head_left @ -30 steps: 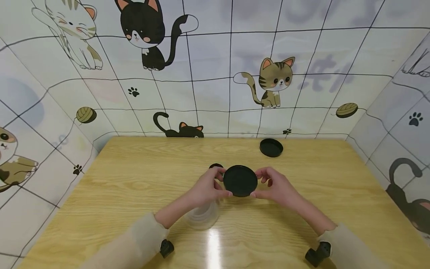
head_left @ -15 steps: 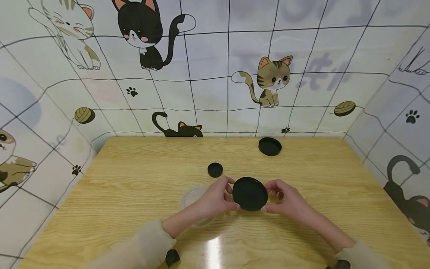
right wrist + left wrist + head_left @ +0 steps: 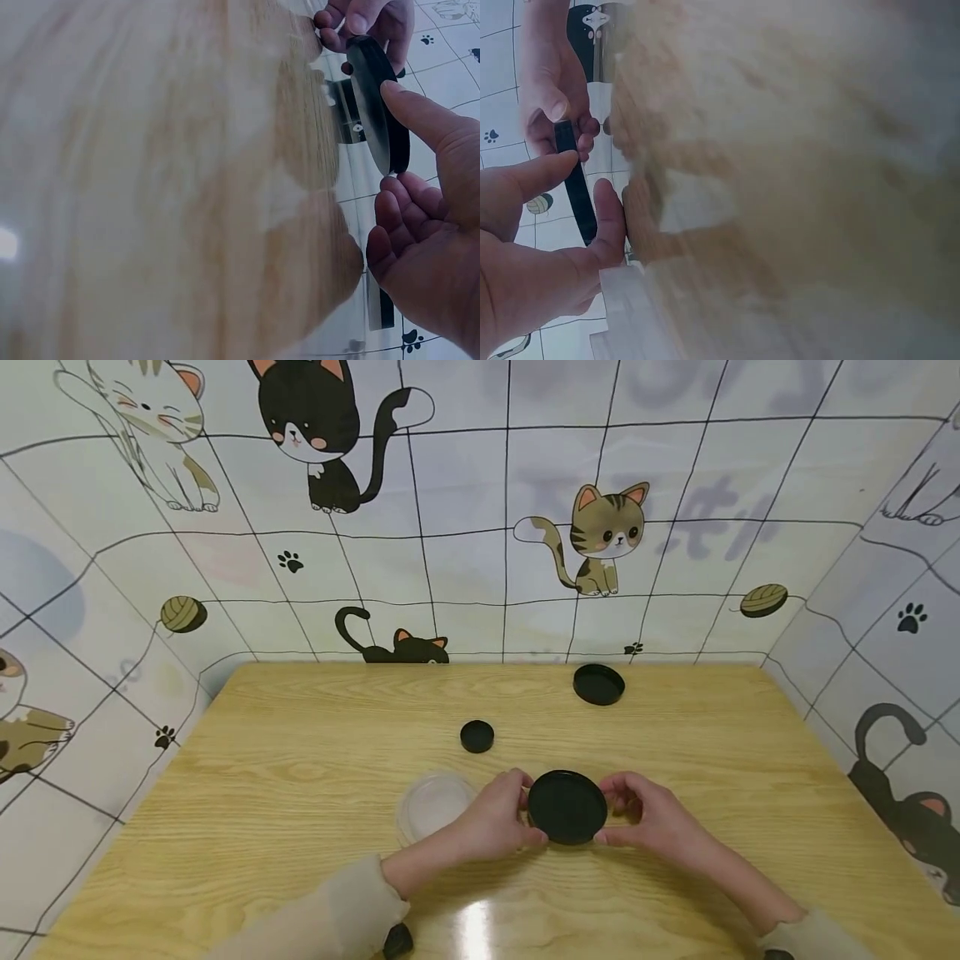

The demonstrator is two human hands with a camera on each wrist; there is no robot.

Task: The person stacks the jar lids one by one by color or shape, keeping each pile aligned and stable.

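Observation:
A round black lid with a raised rim is held between both hands, its hollow side up, in front of the person. My left hand pinches its left edge between thumb and fingers. At the opposite edge my right hand does the same. Seen edge-on in the left wrist view, the lid appears just above the tabletop. The right wrist view shows the right thumb on the rim of the lid and fingertips at its lower edge. Behind the left forearm stands a clear plastic container, partly hidden.
A small black lid lies on the wooden table beyond the left hand. Another large black lid rests near the table's back edge. Walls printed with cartoon cats enclose the back and sides.
Both hands have moved the black lid toward the person and to the right. The small lid and the clear container, earlier covered partly by the left hand, show more fully.

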